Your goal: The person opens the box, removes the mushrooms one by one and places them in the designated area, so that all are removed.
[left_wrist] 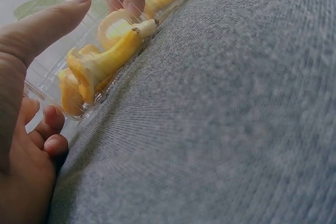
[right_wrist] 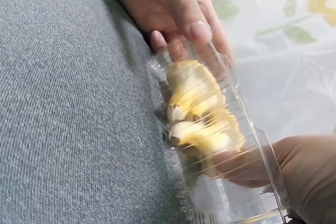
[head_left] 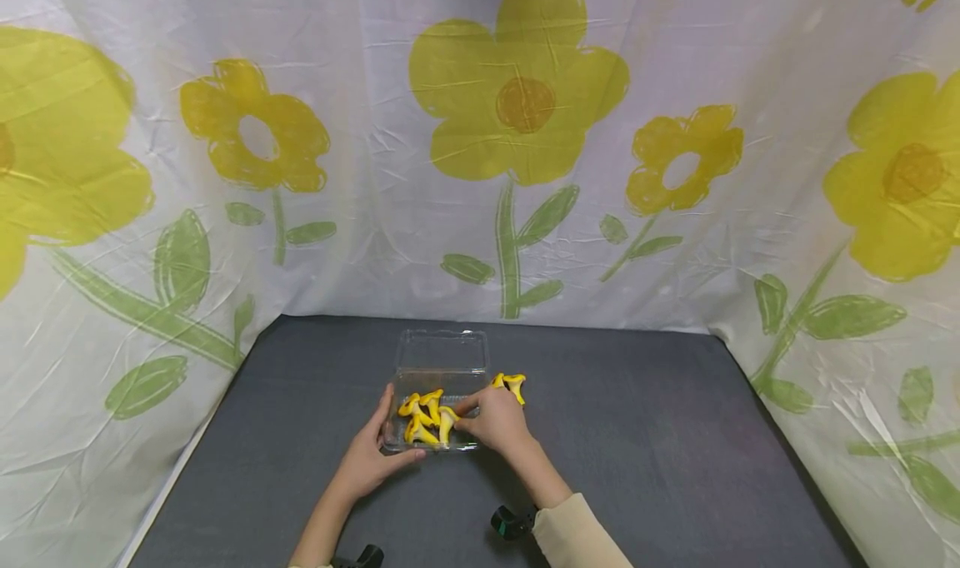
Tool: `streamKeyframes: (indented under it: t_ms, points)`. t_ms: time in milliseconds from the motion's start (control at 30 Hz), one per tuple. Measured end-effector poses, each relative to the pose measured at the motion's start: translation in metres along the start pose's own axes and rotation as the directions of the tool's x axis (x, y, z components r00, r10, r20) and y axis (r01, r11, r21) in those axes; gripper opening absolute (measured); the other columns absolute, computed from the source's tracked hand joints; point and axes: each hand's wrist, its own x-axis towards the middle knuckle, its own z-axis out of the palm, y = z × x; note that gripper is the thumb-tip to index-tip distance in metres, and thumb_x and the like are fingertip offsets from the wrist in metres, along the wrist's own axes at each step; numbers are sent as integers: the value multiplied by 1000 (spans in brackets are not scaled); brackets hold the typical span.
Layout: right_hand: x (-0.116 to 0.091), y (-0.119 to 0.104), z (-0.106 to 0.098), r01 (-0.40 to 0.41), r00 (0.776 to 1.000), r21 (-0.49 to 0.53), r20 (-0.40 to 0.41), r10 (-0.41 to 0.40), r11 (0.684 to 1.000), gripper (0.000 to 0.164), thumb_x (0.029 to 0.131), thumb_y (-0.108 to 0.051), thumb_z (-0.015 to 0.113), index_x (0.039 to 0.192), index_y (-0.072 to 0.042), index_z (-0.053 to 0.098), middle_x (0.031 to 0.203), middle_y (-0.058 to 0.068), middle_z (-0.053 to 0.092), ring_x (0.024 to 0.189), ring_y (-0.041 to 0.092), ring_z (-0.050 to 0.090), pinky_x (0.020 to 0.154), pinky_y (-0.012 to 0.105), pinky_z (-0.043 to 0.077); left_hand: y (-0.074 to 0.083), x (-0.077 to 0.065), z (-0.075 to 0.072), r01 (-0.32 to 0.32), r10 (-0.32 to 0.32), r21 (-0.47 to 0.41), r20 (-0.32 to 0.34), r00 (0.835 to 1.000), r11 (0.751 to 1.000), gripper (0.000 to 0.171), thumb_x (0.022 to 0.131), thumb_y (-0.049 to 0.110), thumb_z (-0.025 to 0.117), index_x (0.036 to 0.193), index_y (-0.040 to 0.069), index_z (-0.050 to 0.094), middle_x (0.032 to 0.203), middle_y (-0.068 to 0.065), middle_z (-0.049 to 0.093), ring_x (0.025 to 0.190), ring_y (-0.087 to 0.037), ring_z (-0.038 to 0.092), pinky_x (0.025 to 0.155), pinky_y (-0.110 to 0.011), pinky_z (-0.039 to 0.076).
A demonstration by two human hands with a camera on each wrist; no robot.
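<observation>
A clear plastic clamshell box [head_left: 471, 374] stands with its hinged lid [head_left: 442, 351] raised at the back. Several yellow chanterelle mushrooms [head_left: 418, 430] with paler stems lie inside. My left hand [head_left: 366, 461] holds the box at its near left corner, the fingers along the left side and the thumb at the front. From the right, my right hand [head_left: 501, 418] reaches over the rim, its thumb and forefinger pinching the rightmost chanterelle [head_left: 447, 426] inside. The right wrist view shows its fingers through the clear wall, beside the yellow caps [right_wrist: 223, 137].
More chanterelles [head_left: 515, 385] lie on the dark grey tabletop [head_left: 637, 443], right of the box and partly hidden by the right hand. A white flower-printed cloth [head_left: 390, 243] hangs behind the table and at both sides.
</observation>
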Motion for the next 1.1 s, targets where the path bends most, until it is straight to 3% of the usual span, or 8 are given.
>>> streamKeyframes:
  t_ms: [267,433,667,767,833,900,1000,1100]
  points:
    - [0,-3,4,-19,997,-60,-78,14,998,9,85,-26,91,93,-23,89,86,-6,81,80,18,74,63,29,54,-1,1,1,-11,11,1,-18,1000,1000,127,83,32,94,173,15,6,177,-17,5,161,-41,14,123,-61,26]
    - [-1,-3,5,-25,995,-58,-96,20,998,7,85,-24,91,92,-22,89,83,-3,81,65,11,65,53,23,41,-3,3,1,3,-3,-2,-26,1000,1000,129,81,33,95,173,18,6,178,-14,7,146,-32,33,123,-58,30]
    - [-1,-2,6,-20,994,-32,-109,16,999,9,85,-21,91,95,-20,89,86,-2,81,57,4,54,50,20,31,-5,2,1,5,-4,9,-22,1000,1000,128,81,34,95,173,17,6,177,-17,4,162,-41,12,124,-58,25]
    - [-2,-2,6,-21,993,-15,-120,19,1000,10,86,-20,90,96,-19,89,86,-1,81,53,2,43,48,20,28,-5,1,1,-4,4,11,-21,1000,1000,127,82,34,94,173,16,7,177,-17,5,161,-40,17,123,-57,27]
    - [-3,-2,5,-23,992,5,-127,24,1000,11,87,-20,90,97,-18,89,85,0,81,49,2,31,47,21,24,-5,1,1,-7,7,12,-19,1000,1000,126,83,33,94,173,17,7,178,-15,6,153,-35,33,121,-50,35]
    - [-4,-3,5,-23,990,23,-136,26,999,10,87,-20,89,97,-17,89,84,1,81,48,3,22,46,22,21,-4,1,1,-13,13,12,-22,1000,1000,125,83,32,94,173,17,9,177,-15,9,131,-28,48,105,-38,44]
    - [-4,-2,6,-13,988,45,-156,20,999,10,87,-18,89,97,-16,89,85,1,81,48,1,19,45,21,20,-2,0,0,-9,9,0,-26,1000,1000,124,82,29,95,173,18,11,173,-14,23,99,-21,45,86,-32,39]
    - [-3,-1,5,-3,985,74,-172,16,997,10,87,-15,89,97,-15,88,88,2,82,48,-1,20,45,21,21,-1,0,-1,-13,13,-4,-23,1000,1000,124,82,28,95,173,19,11,174,-15,23,110,-22,50,92,-29,44]
